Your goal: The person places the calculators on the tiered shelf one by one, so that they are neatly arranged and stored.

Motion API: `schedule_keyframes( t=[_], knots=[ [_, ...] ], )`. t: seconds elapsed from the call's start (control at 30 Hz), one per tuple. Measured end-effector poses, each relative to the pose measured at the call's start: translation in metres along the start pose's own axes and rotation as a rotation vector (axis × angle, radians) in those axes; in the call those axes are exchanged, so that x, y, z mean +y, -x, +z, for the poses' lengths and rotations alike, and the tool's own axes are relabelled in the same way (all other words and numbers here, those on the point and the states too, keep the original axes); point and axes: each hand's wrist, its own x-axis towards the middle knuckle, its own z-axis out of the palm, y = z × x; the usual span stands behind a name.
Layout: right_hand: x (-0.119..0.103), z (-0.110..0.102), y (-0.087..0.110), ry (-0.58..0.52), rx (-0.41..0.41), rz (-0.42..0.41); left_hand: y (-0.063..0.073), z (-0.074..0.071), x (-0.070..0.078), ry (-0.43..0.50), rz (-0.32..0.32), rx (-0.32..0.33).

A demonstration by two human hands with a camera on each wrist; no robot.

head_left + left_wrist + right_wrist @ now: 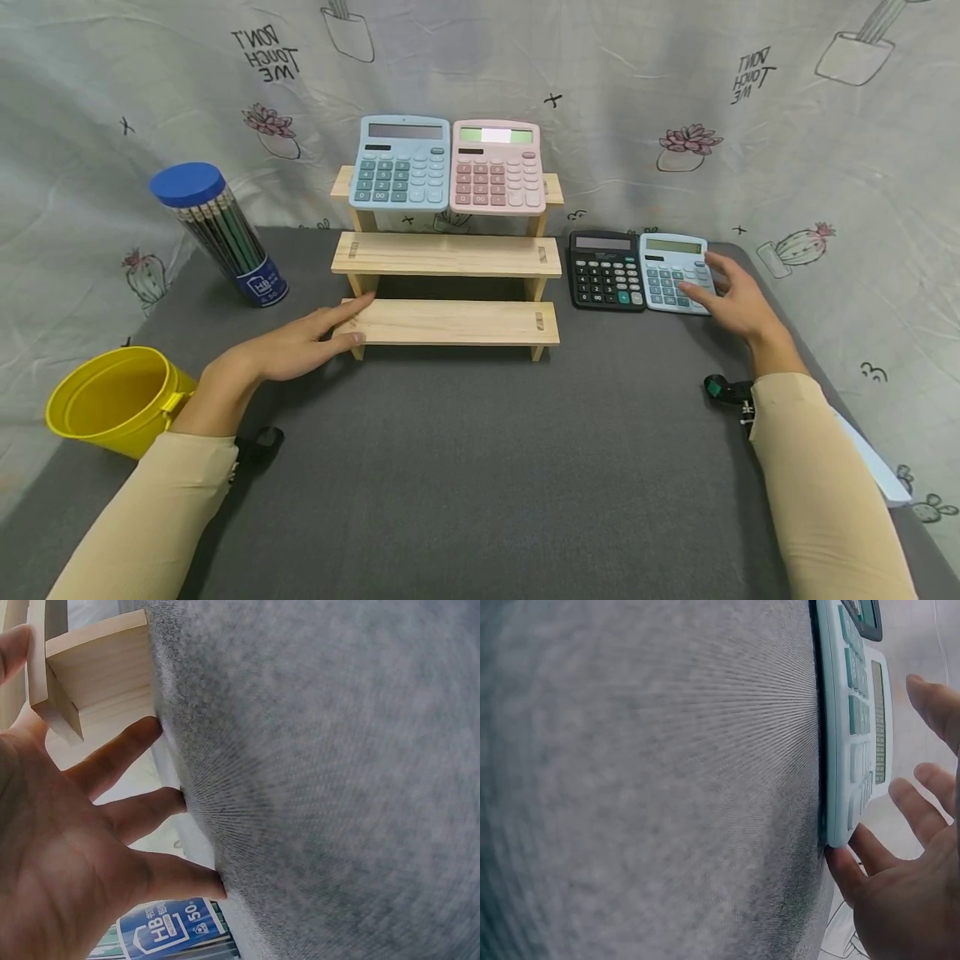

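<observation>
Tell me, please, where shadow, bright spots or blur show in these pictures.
Head: a white patch, perhaps glare, on the screen of the pink calculator; soft shadow beside the left sleeve. Left wrist: table blurred, HB label legible. Right wrist: table blurred, streaked, blue calculator sharper.

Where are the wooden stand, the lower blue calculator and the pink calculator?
Wooden stand (pixel 450 255): head view, on the middle step's board.
Lower blue calculator (pixel 666 283): head view, on the keypad.
Pink calculator (pixel 497 172): head view, on the keypad.
</observation>
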Motion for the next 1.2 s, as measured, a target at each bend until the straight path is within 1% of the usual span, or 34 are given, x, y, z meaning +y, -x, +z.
schedule_keyframes(
  t=[0.13, 0.33, 0.4, 0.57, 0.67, 0.77, 0.9, 1.0, 1.07, 1.1, 1.13, 1.2],
  knots=[
    [0.002, -0.001, -0.002, -0.016, 0.005, 0.025, -0.001, 0.0, 0.0, 0.006, -0.002, -0.001],
    [0.003, -0.002, -0.006, 0.003, -0.052, 0.064, 0.001, 0.0, 0.0, 0.009, -0.01, -0.002],
    [0.004, -0.001, -0.006, 0.001, -0.058, 0.076, 0.001, 0.0, 0.0, 0.011, -0.008, 0.0],
    [0.009, 0.001, -0.007, -0.048, -0.022, 0.094, 0.001, 0.0, 0.001, 0.012, -0.003, 0.0],
    [0.01, 0.001, -0.008, -0.082, 0.009, 0.117, 0.0, 0.0, 0.001, 0.008, -0.007, -0.001],
    [0.009, 0.001, -0.007, -0.115, 0.022, 0.147, 0.0, 0.0, 0.0, 0.006, -0.01, -0.004],
    [0.007, 0.0, -0.004, -0.163, 0.04, 0.182, -0.001, 0.0, -0.001, 0.01, -0.017, -0.012],
    [0.003, 0.0, -0.001, -0.197, 0.052, 0.193, -0.001, 0.0, 0.001, 0.013, -0.024, -0.016],
    [-0.001, -0.001, 0.0, -0.233, 0.051, 0.198, -0.001, 0.0, 0.002, 0.014, -0.024, -0.014],
    [-0.003, -0.001, 0.0, -0.268, 0.049, 0.197, -0.001, 0.0, 0.002, 0.011, -0.022, -0.013],
    [-0.004, -0.001, -0.001, -0.33, 0.046, 0.199, 0.0, -0.001, 0.002, 0.008, -0.023, -0.012],
    [-0.006, -0.002, -0.002, -0.503, 0.039, 0.207, 0.0, -0.001, 0.002, 0.008, -0.025, -0.011]
  ],
)
